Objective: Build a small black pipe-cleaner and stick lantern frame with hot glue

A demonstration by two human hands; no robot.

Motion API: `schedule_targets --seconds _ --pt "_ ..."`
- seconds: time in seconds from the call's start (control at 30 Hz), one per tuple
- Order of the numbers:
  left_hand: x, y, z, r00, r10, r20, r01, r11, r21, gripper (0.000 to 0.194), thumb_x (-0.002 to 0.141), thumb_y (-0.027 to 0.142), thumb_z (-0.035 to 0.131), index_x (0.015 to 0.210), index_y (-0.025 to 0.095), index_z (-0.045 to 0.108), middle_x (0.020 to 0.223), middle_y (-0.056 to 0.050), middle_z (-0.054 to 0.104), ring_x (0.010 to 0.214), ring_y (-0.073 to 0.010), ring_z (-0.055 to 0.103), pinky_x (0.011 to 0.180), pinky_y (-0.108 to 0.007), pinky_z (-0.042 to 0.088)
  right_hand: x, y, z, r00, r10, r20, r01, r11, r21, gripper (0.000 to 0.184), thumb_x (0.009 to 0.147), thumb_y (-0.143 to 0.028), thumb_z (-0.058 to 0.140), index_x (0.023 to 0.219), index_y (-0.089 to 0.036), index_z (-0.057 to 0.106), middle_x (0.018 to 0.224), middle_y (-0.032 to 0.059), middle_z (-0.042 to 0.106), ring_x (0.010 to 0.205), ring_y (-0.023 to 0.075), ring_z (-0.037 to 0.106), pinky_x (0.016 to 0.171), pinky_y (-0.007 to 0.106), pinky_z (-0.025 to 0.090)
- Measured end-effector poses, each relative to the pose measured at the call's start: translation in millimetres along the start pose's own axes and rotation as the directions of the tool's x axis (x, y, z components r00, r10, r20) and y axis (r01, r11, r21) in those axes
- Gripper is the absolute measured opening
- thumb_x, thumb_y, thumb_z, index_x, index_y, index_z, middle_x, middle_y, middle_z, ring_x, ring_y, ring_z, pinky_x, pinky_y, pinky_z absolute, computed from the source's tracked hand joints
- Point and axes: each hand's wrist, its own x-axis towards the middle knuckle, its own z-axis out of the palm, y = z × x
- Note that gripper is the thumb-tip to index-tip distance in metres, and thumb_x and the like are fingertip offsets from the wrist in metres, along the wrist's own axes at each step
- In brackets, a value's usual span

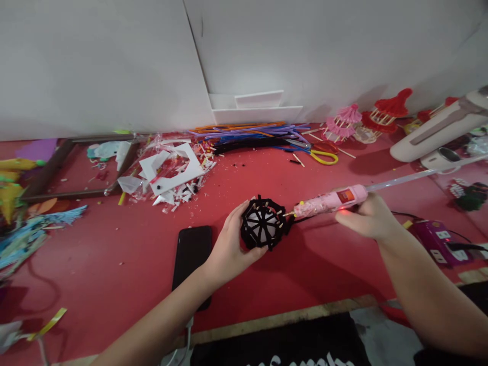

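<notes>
Your L hand point(231, 236) is grasping the round black craft piece point(263, 223), fingers curling round its far L side, thumb pressing the near edge. The piece is sitting front & ctr over the red tabletop point(133, 284), its black spokes crossing a whitish middle; can't tell if it's touching the surface.

Your R hand point(368, 218) is gripping the pink glue gun point(330, 201), thumb lying along its near side; trigger finger's hidden, so can't tell if it's squeezing. The nozzle is pointing L at the piece's R edge, v. close, contact unclear. A clear glue stick point(407, 178) is poking out the back, & a red light is glowing on the body.

A blk phone point(192, 254) is lying partly under your L forearm. Behind the piece, pipe cleaners point(251, 134) are lying in a bundle nr the wall, w/ yellow-handled scissors point(324, 156) resting at their R end. A purple power strip point(440, 244) is sitting far R.
</notes>
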Motion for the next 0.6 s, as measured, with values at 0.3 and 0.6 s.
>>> schedule_targets --seconds 0.3,0.6 --pt "0.2 0.1 -2.4 1.000 -0.013 0.009 0.013 1.000 -0.008 0.086 0.079 0.034 0.076 0.150 0.023 0.029 0.150 -0.018 0.048 0.141 -0.0363 0.046 0.115 -0.059 0.042 -4.2 7.5 -0.1 1.000 0.015 -0.010 -0.014 1.000 0.020 0.007 0.064 -0.025 0.057 0.058 -0.022 0.057 0.057 0.0002 0.054 0.059 0.0175 0.054 0.052 0.028 0.041" --pt "0.7 1.6 -1.9 1.000 -0.003 0.007 0.003 1.000 -0.003 0.086 0.079 0.034 0.076 0.150 0.023 0.029 0.150 -0.018 0.048 0.142 -0.0359 0.046 0.115 -0.059 0.042 -1.6 4.7 0.3 1.000 -0.016 -0.001 0.016 1.000 0.005 0.007 0.064 -0.025 0.057 0.060 -0.021 0.061 0.056 -0.0004 0.057 0.058 0.0173 0.055 0.054 0.028 0.043"
